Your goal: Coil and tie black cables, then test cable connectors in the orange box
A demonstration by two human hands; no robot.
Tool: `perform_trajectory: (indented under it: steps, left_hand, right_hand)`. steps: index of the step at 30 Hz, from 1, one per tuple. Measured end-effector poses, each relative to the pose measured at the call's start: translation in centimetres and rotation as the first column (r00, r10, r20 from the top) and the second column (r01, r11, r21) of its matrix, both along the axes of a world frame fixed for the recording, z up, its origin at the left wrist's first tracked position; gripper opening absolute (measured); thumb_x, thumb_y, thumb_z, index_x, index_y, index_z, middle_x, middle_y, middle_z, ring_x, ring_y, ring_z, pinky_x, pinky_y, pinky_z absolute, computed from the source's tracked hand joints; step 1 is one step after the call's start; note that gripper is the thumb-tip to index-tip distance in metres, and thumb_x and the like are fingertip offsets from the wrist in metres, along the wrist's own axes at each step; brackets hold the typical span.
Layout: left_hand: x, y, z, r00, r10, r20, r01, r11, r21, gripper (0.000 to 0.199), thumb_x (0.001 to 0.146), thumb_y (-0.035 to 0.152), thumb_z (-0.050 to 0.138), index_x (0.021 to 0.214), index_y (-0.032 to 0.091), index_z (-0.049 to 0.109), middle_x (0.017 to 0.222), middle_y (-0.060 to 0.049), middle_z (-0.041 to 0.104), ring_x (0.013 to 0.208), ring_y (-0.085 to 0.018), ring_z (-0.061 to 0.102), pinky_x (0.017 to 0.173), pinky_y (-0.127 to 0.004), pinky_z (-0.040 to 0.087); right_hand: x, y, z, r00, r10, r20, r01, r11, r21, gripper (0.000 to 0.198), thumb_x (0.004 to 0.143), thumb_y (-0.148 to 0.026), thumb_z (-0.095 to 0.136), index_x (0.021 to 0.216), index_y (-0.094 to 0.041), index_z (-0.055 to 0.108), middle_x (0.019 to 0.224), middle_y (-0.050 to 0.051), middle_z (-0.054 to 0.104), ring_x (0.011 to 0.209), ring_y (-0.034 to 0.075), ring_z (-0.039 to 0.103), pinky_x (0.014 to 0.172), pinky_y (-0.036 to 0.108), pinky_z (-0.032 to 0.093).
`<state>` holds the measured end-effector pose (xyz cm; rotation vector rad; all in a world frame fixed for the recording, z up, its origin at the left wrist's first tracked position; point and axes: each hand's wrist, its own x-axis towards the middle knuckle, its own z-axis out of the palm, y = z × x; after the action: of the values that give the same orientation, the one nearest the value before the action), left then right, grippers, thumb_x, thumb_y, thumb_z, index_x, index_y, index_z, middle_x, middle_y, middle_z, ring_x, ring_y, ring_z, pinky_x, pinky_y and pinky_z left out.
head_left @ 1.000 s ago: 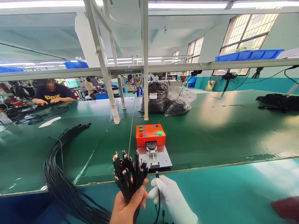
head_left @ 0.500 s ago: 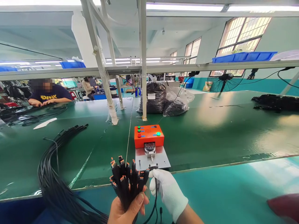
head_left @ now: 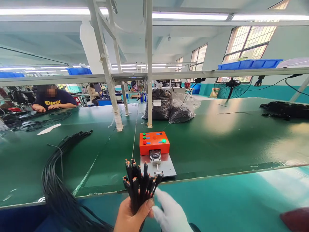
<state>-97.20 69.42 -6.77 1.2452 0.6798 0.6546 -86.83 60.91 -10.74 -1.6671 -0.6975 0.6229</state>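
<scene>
My bare left hand [head_left: 135, 214] is closed around a bunch of black cables [head_left: 138, 191], low in the middle. Their plugs point upward and show orange at the tips. At the bunch's right side, one cable plug [head_left: 158, 178] leans outward. My right hand [head_left: 170, 211], in a white glove, is close against that side, somewhat blurred, with thumb and forefinger apart. Just beyond the hands, a metal plate [head_left: 167, 167] carries a small digital gauge [head_left: 154, 154] with a plunger. Behind it stands an orange box [head_left: 154, 143] with green and red buttons, one lit green.
A long bundle of black cables [head_left: 55, 174] curves over the green table [head_left: 205, 151] at left. White posts [head_left: 149, 96] rise from the table; plastic bags [head_left: 161, 104] sit behind them. Black items [head_left: 285, 108] lie far right. Another person [head_left: 54, 100] works at far left.
My right hand has left the fixture on the metal plate and come back beside the bunch. A cable plug now leans at the bunch's right side. The bunch has shifted slightly right.
</scene>
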Motion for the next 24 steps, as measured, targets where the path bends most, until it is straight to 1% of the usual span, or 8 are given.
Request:
perform_trajectory:
  steps: [2, 3, 6, 10, 12, 17, 20, 24]
  left_hand:
    - [0.1, -0.1, 0.0, 0.999, -0.014, -0.035, 0.013, 1.0, -0.006, 0.024, 0.057, 0.037, 0.079, 0.063, 0.014, 0.072, 0.047, 0.001, 0.062, 0.048, -0.013, 0.054, 0.053, -0.023, 0.043]
    - [0.2, -0.3, 0.0, 0.999, -0.009, -0.037, 0.008, 1.0, -0.011, 0.024, 0.056, 0.037, 0.08, 0.062, 0.014, 0.072, 0.048, 0.001, 0.062, 0.047, -0.012, 0.053, 0.051, -0.023, 0.043]
    - [0.7, -0.9, -0.1, 1.0, 0.03, -0.001, -0.03, 0.999, -0.038, 0.035, 0.051, 0.041, 0.081, 0.072, 0.014, 0.075, 0.052, 0.0, 0.065, 0.044, -0.012, 0.051, 0.045, -0.023, 0.045]
    - [1.1, -1.2, -0.5, 0.969, 0.246, -0.027, -0.248, 0.963, -0.102, 0.046, 0.045, 0.042, 0.083, 0.081, 0.016, 0.075, 0.067, -0.004, 0.074, 0.061, -0.022, 0.065, 0.061, -0.031, 0.053]
    - [0.9, -1.0, -0.5, 0.947, 0.321, -0.018, -0.321, 0.939, -0.124, 0.043, 0.043, 0.04, 0.084, 0.078, 0.016, 0.074, 0.067, -0.004, 0.074, 0.064, -0.023, 0.067, 0.066, -0.031, 0.053]
    - [0.0, -0.7, -0.5, 0.995, 0.102, 0.004, -0.101, 0.994, -0.035, 0.031, 0.063, 0.045, 0.074, 0.067, 0.014, 0.071, 0.056, -0.002, 0.065, 0.046, -0.011, 0.05, 0.05, -0.023, 0.043]
    - [-0.2, -0.6, -0.6, 0.998, 0.062, 0.002, -0.062, 0.998, -0.03, 0.03, 0.068, 0.045, 0.07, 0.066, 0.016, 0.068, 0.052, 0.001, 0.058, 0.046, -0.009, 0.043, 0.045, -0.021, 0.034]
    - [-0.3, -0.5, -0.7, 0.999, 0.036, -0.01, -0.036, 0.999, -0.027, 0.043, 0.068, 0.047, 0.069, 0.045, 0.016, 0.053, 0.052, -0.001, 0.055, 0.047, -0.01, 0.043, 0.046, -0.023, 0.033]
  right_hand:
    - [-0.4, -0.6, 1.5, 0.991, -0.11, -0.073, 0.119, 0.985, 0.121, 0.039, 0.07, -0.04, 0.059, 0.104, -0.022, 0.066, 0.114, 0.008, 0.063, 0.108, 0.025, 0.055, 0.093, 0.032, 0.041]
    - [-0.5, -0.7, 2.4, 0.983, -0.094, -0.157, 0.122, 0.976, 0.179, 0.042, 0.074, -0.041, 0.057, 0.11, -0.021, 0.064, 0.116, 0.008, 0.062, 0.109, 0.025, 0.054, 0.095, 0.033, 0.04]
    - [-0.9, -0.4, 4.5, 0.932, 0.034, -0.361, 0.07, 0.96, 0.271, 0.04, 0.073, -0.043, 0.06, 0.102, -0.016, 0.067, 0.099, 0.008, 0.069, 0.088, 0.023, 0.06, 0.081, 0.031, 0.047]
    - [-0.9, 0.4, 4.4, 0.85, -0.12, -0.513, 0.28, 0.928, 0.247, 0.031, 0.069, -0.043, 0.065, 0.083, -0.016, 0.067, 0.074, 0.004, 0.068, 0.072, 0.018, 0.057, 0.071, 0.026, 0.046]
    - [-0.5, 0.6, 3.5, 0.854, -0.139, -0.502, 0.269, 0.943, 0.196, 0.028, 0.074, -0.043, 0.06, 0.075, -0.016, 0.064, 0.057, 0.001, 0.063, 0.059, 0.015, 0.054, 0.062, 0.024, 0.043]
    - [0.7, 1.5, 1.8, 0.911, -0.002, -0.412, 0.061, 0.989, 0.131, 0.029, 0.076, -0.035, 0.053, 0.053, -0.018, 0.048, 0.036, -0.003, 0.049, 0.038, 0.011, 0.043, 0.05, 0.025, 0.038]
    - [1.2, 2.2, 1.6, 0.91, 0.023, -0.414, 0.029, 0.993, 0.118, 0.026, 0.074, -0.034, 0.051, 0.055, -0.019, 0.047, 0.036, -0.003, 0.049, 0.036, 0.011, 0.043, 0.048, 0.025, 0.037]
    - [1.6, 3.0, 1.0, 0.911, 0.027, -0.411, 0.018, 0.994, 0.105, 0.021, 0.072, -0.035, 0.048, 0.061, -0.017, 0.05, 0.036, -0.003, 0.05, 0.034, 0.011, 0.042, 0.044, 0.025, 0.035]
